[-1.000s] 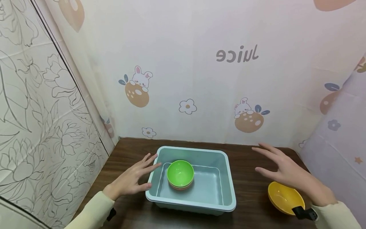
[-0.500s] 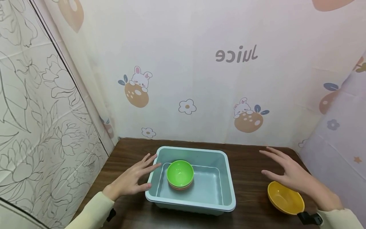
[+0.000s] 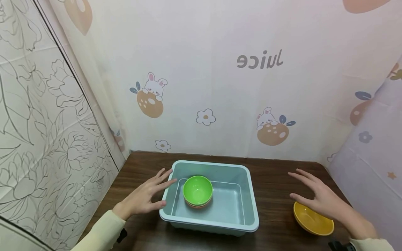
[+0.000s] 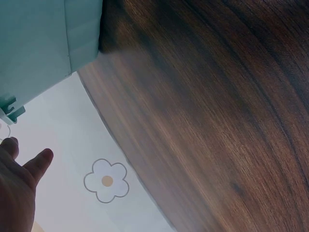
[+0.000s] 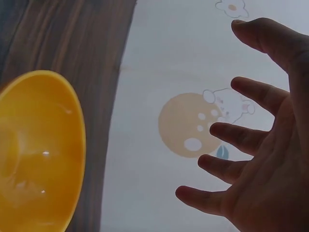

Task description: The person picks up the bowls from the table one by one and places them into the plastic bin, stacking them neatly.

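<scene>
A light blue-green plastic basin [image 3: 226,223] stands on the table, and inside it, left of centre, sits a green bowl [image 3: 198,190] stacked on a pinkish-orange one whose rim barely shows. My left hand [image 3: 146,195] hovers at the basin's left side with fingers spread, holding nothing; whether the fingertips touch the rim I cannot tell. To the right, a yellow bowl [image 3: 314,221] rests on the table, partly covered by my right hand [image 3: 323,195] in the head view. That hand is above the bowl, fingers apart and holding nothing; in the right wrist view the yellow bowl [image 5: 43,150] lies clear of the fingers.
The dark wood-grain table [image 3: 273,209] reaches back to a white curtain [image 3: 201,87] printed with rabbits, fruit and flowers. On the left hangs a panel [image 3: 53,132] with line-drawn flowers. Another curtain [image 3: 373,157] borders the right side.
My right hand has shifted right and toward the front, coming further over the yellow bowl. The left hand, the basin and the bowls have stayed where they were.
</scene>
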{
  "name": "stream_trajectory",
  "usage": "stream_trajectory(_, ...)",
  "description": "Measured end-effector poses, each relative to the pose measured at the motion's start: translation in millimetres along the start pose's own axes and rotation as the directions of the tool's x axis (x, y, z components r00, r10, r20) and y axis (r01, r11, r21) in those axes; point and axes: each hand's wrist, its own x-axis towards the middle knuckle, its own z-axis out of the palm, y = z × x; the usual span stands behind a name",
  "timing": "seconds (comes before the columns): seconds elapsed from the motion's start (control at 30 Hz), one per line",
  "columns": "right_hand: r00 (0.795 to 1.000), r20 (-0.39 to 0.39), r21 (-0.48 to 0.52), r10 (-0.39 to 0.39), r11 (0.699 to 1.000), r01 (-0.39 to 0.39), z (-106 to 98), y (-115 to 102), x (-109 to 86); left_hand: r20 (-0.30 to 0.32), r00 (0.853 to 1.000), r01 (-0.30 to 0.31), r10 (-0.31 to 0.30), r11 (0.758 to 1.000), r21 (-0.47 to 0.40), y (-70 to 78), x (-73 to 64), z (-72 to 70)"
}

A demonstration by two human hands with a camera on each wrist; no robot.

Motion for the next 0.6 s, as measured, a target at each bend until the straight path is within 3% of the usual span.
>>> stream_trajectory(0.6,1.000,-0.023,0.085,0.017,0.996,-0.015,20.8,27.6,-19.1,-0.010,1.000,-0.016,0.016,1.000,-0.011,-1.5,0.1,0.9)
